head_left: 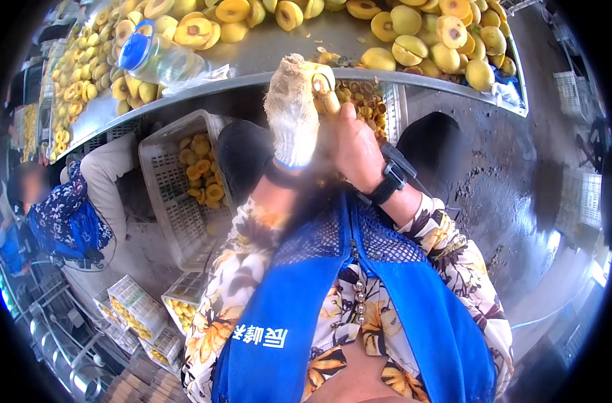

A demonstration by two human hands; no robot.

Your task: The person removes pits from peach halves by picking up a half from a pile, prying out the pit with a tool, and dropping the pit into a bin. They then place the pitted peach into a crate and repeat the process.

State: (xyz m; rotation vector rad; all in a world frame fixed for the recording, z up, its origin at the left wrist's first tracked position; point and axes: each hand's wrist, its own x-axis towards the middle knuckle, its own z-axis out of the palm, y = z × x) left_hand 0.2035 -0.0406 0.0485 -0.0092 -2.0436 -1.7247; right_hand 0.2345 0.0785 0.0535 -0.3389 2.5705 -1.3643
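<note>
My left hand [292, 117] wears a stained white knit glove and is closed on a yellow peach [324, 97] just past the table's near edge. A dark curved line, perhaps a thin metal loop, shows against the fruit. My right hand [360, 148] is bare, with a black watch at the wrist, and meets the left hand at the peach. Its fingers are curled closed; what they hold is hidden. Below and beyond the hands, a crate [395, 111] contains brownish-yellow peach pieces or pits.
A metal table [306, 43] bears heaps of yellow peaches [447, 43] and a clear bottle with a blue cap [137, 50]. To the left stands a white crate [155, 168] with peach halves. Beyond it sits another person [71, 208]; more crates [135, 305] are lower left.
</note>
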